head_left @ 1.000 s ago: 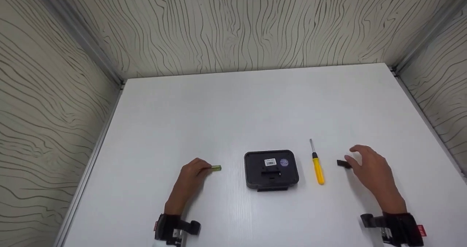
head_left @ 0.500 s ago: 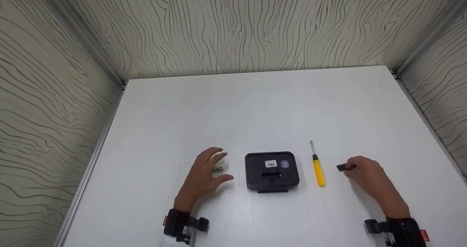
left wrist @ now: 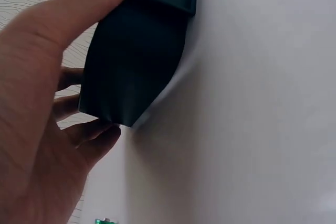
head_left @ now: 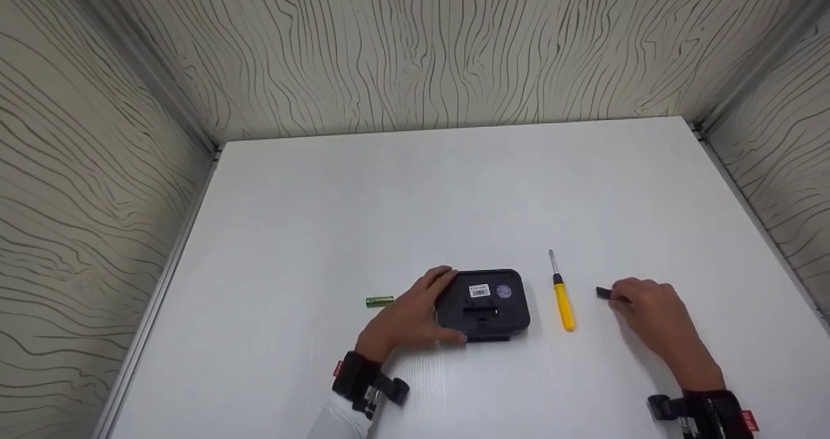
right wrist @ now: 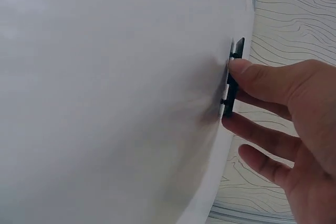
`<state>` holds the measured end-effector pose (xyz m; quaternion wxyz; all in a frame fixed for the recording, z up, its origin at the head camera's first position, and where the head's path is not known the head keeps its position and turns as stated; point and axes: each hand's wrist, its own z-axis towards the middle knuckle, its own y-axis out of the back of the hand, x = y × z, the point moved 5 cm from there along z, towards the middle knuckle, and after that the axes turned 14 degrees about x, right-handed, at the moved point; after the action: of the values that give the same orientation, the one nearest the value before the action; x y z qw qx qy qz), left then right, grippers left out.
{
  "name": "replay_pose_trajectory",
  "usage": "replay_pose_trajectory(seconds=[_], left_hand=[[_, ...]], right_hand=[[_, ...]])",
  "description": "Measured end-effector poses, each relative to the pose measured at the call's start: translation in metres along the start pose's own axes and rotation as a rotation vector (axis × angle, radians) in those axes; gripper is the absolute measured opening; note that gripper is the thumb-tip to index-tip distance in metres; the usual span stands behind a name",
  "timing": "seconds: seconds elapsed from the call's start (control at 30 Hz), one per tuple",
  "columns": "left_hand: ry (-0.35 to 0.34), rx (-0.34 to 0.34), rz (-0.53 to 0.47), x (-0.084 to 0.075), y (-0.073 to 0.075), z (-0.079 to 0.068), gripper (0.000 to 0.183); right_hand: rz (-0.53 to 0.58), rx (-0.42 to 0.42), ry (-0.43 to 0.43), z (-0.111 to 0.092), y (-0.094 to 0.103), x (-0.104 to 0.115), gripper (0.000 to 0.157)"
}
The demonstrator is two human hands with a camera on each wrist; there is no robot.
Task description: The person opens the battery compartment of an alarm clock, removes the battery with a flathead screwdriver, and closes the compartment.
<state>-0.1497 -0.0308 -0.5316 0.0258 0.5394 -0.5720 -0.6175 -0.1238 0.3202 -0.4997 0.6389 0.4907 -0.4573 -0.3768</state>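
Observation:
A black rounded-corner device (head_left: 512, 309) lies on the table, a white barcode label and a round purple sticker on its upper face, with a narrow slot below them. My left hand (head_left: 408, 316) grips its left end, thumb along the near edge and fingers at the far side. In the left wrist view the device's dark side (left wrist: 136, 56) sits between thumb and fingers. Farther right, my right hand (head_left: 652, 306) pinches a small thin black plastic cover (right wrist: 233, 85) that has little tabs along one edge. Part of the cover is hidden behind the thumb.
A green battery (head_left: 379, 301) lies left of the device, partly behind my left hand. Between the device and my right hand is a yellow-handled screwdriver (head_left: 564, 306), its tip pointing away. Wood-patterned panels (head_left: 415, 50) border the white table (head_left: 389, 199).
My left hand has let go of the battery and moved right onto the device. My right hand, loose around the black cover at first, has closed its fingers on it.

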Motion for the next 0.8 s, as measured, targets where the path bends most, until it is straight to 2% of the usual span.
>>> replay_pose_trajectory(seconds=[0.07,0.13,0.23,0.33,0.4,0.53,0.8], left_hand=[[-0.003,0.002,-0.01,-0.001,-0.001,0.002,0.102],[-0.003,0.003,-0.011,-0.001,-0.001,0.004,0.102],[-0.003,-0.002,-0.008,-0.003,-0.001,0.006,0.103],[-0.012,-0.008,-0.004,-0.004,0.0,0.009,0.102],[-0.021,-0.012,0.0,-0.005,0.0,0.01,0.102],[-0.04,-0.012,0.008,-0.008,0.0,0.012,0.101],[-0.026,-0.012,0.001,-0.006,0.001,0.009,0.1]], right_hand=[[-0.009,-0.043,0.03,0.005,0.005,0.017,0.022],[-0.004,-0.081,0.091,0.011,0.01,0.044,0.021],[0.005,-0.115,0.26,0.021,0.011,0.096,0.016],[-0.058,-0.073,0.399,0.028,0.0,0.144,0.012],[-0.125,-0.016,0.437,0.031,-0.009,0.166,0.013],[-0.212,0.061,0.419,0.033,-0.024,0.186,0.017],[-0.233,0.082,0.394,0.037,-0.029,0.195,0.02]])
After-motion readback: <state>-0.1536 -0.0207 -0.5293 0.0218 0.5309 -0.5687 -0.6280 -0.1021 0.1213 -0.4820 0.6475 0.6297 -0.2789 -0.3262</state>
